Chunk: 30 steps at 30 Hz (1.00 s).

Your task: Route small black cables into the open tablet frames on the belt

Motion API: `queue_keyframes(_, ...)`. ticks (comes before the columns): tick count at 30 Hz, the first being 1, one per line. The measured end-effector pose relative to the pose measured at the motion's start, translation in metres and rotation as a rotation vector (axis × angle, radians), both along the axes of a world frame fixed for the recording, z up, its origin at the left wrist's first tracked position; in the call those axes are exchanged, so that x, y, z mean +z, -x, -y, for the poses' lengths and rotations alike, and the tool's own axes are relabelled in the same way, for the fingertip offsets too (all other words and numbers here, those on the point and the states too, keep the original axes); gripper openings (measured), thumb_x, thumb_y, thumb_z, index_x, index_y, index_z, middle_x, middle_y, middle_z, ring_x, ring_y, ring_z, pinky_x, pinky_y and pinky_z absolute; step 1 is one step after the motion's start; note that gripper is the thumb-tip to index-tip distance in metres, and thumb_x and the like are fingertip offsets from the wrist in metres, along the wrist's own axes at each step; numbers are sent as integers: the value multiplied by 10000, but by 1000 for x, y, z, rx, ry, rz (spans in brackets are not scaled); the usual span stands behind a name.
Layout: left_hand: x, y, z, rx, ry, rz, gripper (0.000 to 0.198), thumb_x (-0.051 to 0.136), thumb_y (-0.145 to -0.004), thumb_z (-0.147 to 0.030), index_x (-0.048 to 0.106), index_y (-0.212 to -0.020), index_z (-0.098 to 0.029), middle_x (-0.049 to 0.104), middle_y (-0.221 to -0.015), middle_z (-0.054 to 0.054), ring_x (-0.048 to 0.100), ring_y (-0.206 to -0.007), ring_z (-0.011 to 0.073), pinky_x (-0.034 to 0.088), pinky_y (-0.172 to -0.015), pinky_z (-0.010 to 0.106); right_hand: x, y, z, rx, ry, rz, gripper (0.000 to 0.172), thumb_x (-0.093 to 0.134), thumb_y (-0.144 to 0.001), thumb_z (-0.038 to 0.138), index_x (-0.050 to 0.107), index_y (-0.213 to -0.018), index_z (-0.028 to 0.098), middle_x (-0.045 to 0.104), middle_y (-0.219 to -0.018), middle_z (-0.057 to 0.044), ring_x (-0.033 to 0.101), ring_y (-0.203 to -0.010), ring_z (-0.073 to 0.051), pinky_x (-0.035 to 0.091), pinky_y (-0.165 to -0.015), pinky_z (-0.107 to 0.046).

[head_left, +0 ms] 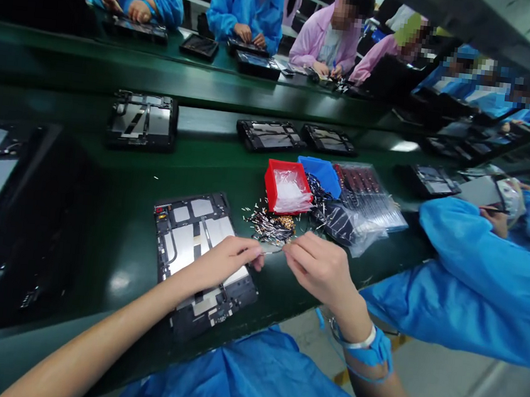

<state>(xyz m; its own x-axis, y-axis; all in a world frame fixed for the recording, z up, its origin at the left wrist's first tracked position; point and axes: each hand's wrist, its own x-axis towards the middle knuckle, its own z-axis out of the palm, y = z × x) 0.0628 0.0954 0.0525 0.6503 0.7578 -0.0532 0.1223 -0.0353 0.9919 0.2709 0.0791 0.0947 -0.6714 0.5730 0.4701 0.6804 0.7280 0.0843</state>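
My left hand (pixel 241 253) is closed in a pinch above the right edge of an opened tablet (pixel 184 244), whose silver battery plates and dark boards show. Between my hands runs a short thin cable (pixel 269 252), dark with a pale section. My right hand (pixel 318 266) pinches its other end, fingertips together, just right of the tablet. Right beyond my fingers lies a loose pile of small metal parts (pixel 267 224), some white-tipped, with a cluster of little gold pieces (pixel 287 222). My forearm partly covers the tablet. A blue wrist strap (pixel 374 355) circles my right wrist.
Behind the pile stand a red bin (pixel 271 190) of clear plastic bags and a blue bin (pixel 327 175). Black cables (pixel 323 205) and clear plastic trays (pixel 374 194) lie to their right. More opened tablets (pixel 143 121) line the green bench. A co-worker's blue sleeve (pixel 473 290) reaches in from the right.
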Motion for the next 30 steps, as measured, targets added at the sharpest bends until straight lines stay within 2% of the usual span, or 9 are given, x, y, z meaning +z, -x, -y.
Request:
queue_keyframes(3, -3, -1, -2, 23, 249, 121, 416, 492, -849, -523, 546, -692, -142, 586, -583, 30, 489, -548, 111, 374, -557, 215, -3, 5, -7, -1, -40, -66, 197, 533, -856, 44, 643, -715, 130, 634, -671, -42, 524, -641, -135, 416, -589, -249)
queue_keyframes(7, -4, -5, 1, 141, 320, 185, 410, 578, -789, -541, 565, -792, -131, 589, -544, 20, 403, -425, 74, 276, -445, 187, -12, 18, -10, -47, -22, -250, 130, 571, -845, 59, 680, -864, 127, 695, -804, -60, 602, -725, -145, 496, -635, -255)
queue_keyframes(10, -2, -8, 3, 227, 333, 242, 414, 605, -785, -534, 587, -845, -125, 610, -547, 29, 394, -394, 68, 264, -420, 189, -19, 28, -10, -69, 9, -363, 123, 593, -853, 106, 694, -915, 139, 714, -846, -68, 642, -762, -155, 542, -685, -278)
queue_keyframes(13, 0, -9, 4, 311, 337, 283, 444, 642, -762, -540, 617, -883, -113, 629, -573, 40, 437, -411, 77, 303, -424, 192, -23, 35, -10, -99, 32, -361, 178, 571, -882, 136, 699, -1004, 151, 733, -934, -71, 672, -823, -162, 560, -738, -289)
queue_keyframes(17, -1, -7, 2, 409, 358, 281, 485, 661, -745, -531, 617, -956, -97, 661, -616, 68, 529, -472, 111, 344, -430, 189, -26, 39, -14, -105, -48, -381, 187, 587, -876, 115, 711, -1014, 137, 729, -853, -70, 663, -741, -144, 546, -667, -255)
queue_keyframes(20, -1, -6, 1, 431, 345, 265, 455, 641, -763, -491, 618, -977, -90, 665, -629, 71, 559, -499, 124, 352, -432, 190, -29, 44, -18, -79, -60, -417, 123, 605, -863, 114, 723, -900, 114, 708, -774, -74, 646, -694, -143, 536, -628, -250)
queue_keyframes(25, -1, -5, 2, 455, 226, 224, 317, 594, -809, -384, 659, -942, -104, 630, -609, 40, 557, -526, 108, 374, -453, 176, -30, 54, -21, -79, -34, -401, 122, 593, -858, 120, 701, -802, 118, 699, -750, -64, 640, -690, -147, 532, -631, -256)
queue_keyframes(27, -3, -4, 1, 458, 251, 221, 350, 615, -795, -389, 652, -981, -96, 640, -631, 50, 559, -528, 117, 394, -441, 178, -28, 54, -27, -68, -36, -394, 128, 578, -848, 104, 693, -798, 126, 702, -752, -56, 642, -691, -143, 530, -634, -253)
queue_keyframes(30, -5, 1, -3, 453, 349, 318, 461, 653, -772, -427, 606, -1074, -81, 690, -776, 111, 627, -635, 171, 462, -443, 203, -25, 43, -49, -80, -59, -388, 158, 548, -859, 112, 694, -804, 130, 704, -727, -44, 639, -657, -131, 516, -616, -246)
